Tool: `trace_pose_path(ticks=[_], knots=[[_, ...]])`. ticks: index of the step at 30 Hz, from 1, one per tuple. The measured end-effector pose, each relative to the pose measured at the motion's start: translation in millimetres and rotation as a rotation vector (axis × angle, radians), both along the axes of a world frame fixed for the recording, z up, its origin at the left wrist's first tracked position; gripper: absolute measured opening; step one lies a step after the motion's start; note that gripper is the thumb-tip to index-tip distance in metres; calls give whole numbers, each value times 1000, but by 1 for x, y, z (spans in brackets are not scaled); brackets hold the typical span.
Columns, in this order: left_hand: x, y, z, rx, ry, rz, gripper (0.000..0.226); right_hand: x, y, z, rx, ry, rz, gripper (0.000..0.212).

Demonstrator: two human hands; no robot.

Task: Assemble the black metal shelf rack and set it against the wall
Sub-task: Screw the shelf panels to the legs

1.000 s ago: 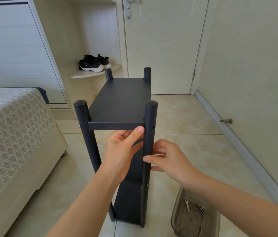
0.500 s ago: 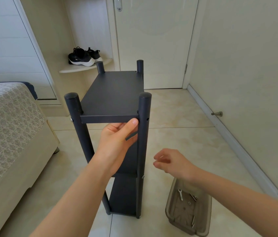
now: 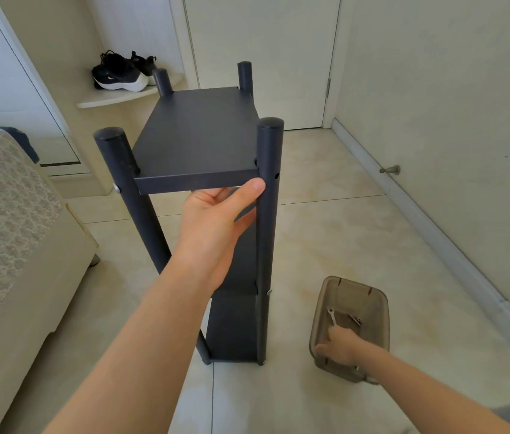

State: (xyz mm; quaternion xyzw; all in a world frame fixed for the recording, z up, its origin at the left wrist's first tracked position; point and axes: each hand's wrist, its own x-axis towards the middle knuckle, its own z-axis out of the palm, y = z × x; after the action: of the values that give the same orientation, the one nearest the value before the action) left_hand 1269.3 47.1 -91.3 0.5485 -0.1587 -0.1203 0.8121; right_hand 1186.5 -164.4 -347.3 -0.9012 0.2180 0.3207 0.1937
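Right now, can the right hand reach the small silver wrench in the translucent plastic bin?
Probably yes: the right hand is inside the open-topped bin, close to the wrench, nothing between them.

The left hand (image 3: pixel 216 220) is raised forward, thumb up, fingers curled under the top shelf (image 3: pixel 197 133), gripping it. The right hand (image 3: pixel 339 346) reaches low, fingers hidden.
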Motion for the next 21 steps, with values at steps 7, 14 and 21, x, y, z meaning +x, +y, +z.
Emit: trace_pose_path(ticks=[7, 14, 21], knots=[[1, 2, -4, 18, 11, 9, 15, -12, 9, -31, 0, -41, 74, 25], [5, 4, -5, 45, -12, 5, 11, -22, 15, -38, 44, -24, 151, 14], [2, 0, -5, 40, -16, -4, 13, -34, 22, -35, 188, 120, 294, 38]])
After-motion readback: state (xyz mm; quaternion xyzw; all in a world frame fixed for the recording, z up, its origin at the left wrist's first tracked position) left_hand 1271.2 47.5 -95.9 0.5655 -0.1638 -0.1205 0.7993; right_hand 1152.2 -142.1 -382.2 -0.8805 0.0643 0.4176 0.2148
